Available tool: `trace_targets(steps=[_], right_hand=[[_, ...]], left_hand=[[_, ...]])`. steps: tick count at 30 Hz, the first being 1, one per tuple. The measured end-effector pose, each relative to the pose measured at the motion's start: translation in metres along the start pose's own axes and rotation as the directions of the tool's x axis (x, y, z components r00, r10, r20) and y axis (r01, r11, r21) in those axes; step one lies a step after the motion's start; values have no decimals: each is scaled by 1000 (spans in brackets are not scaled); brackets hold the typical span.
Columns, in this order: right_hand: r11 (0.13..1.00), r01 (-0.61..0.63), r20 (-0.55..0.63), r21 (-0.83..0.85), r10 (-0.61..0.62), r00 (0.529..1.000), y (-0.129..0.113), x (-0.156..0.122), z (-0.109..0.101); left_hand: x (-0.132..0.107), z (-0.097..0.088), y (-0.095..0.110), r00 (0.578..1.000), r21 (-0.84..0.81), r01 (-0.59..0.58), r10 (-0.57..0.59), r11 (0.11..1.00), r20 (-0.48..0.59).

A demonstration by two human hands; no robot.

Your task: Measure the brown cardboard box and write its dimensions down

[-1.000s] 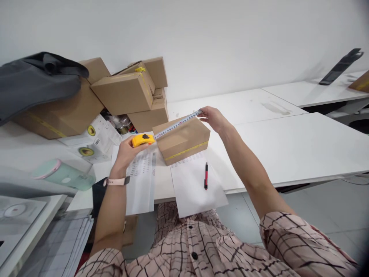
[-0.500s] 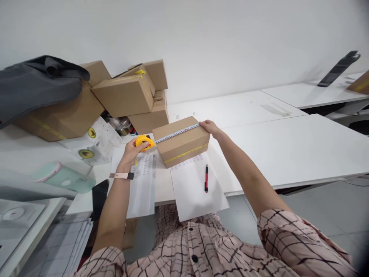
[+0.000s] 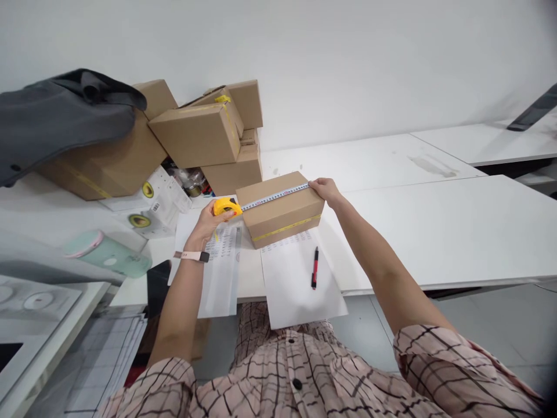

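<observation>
A closed cardboard box (image 3: 285,212) with a yellow strip along its side sits on the white table. My left hand (image 3: 209,222) grips a yellow tape measure (image 3: 227,206) by its case, close to the box's left edge. From the case the metal blade (image 3: 274,197) runs out across the box top. At the right edge of the box, my right hand (image 3: 325,190) pinches the blade's far end. Partly under the box lies a printed sheet (image 3: 296,296), with a red and black pen (image 3: 315,268) on it. Another printed sheet (image 3: 220,284) is below my left hand.
Stacked cardboard boxes (image 3: 195,136) stand at the back left, beside a dark grey cloth item (image 3: 65,122). White cartons with avocado pictures (image 3: 152,203) and a mint-green bottle (image 3: 108,253) are at the left. The white table (image 3: 435,232) stretches right, its front edge near my body.
My view has shifted slightly, so things appear a little further right. Both hands keep their hold, and the tape measure's case now sits closer against the box's left edge.
</observation>
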State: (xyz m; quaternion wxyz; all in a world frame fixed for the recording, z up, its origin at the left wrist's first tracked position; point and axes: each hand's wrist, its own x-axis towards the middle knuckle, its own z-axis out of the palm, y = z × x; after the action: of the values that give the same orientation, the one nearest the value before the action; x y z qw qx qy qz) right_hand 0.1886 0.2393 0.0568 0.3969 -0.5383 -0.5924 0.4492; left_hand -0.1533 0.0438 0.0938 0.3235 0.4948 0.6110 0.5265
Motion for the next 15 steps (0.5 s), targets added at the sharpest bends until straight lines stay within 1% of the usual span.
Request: trace_targets(steps=[3,5,6,8,10,11,13,15], right_hand=[[1000,19,-16,-13,-20,1000,-2,1,0],[999,45,-28,-2,-45,999,-8,0,-3],[997,75,-28,16,-75,997,-12,-1,-6],[982,174,-2,69,-174,985,-24,-7,-10],[952,281,79,122,-291,953,-37,-13,-10],[938,317,145,143,-337,930,-44,-17,-8],[920,353,303,167,-389,870,-56,-22,1],[911,374,441,172,-411,798,-64,-27,17]], left_hand=[[-7,2,10,998,43,-46,47,998,-37],[-20,4,20,996,70,-59,63,996,-57],[-30,6,25,997,66,-47,50,997,-50],[-55,14,32,1000,-7,11,-11,1000,21],[-85,29,31,984,-159,86,-60,983,166],[-99,39,28,972,-255,115,-56,960,227],[-121,63,19,934,-412,204,-51,888,353],[-132,87,11,909,-528,272,-35,804,415]])
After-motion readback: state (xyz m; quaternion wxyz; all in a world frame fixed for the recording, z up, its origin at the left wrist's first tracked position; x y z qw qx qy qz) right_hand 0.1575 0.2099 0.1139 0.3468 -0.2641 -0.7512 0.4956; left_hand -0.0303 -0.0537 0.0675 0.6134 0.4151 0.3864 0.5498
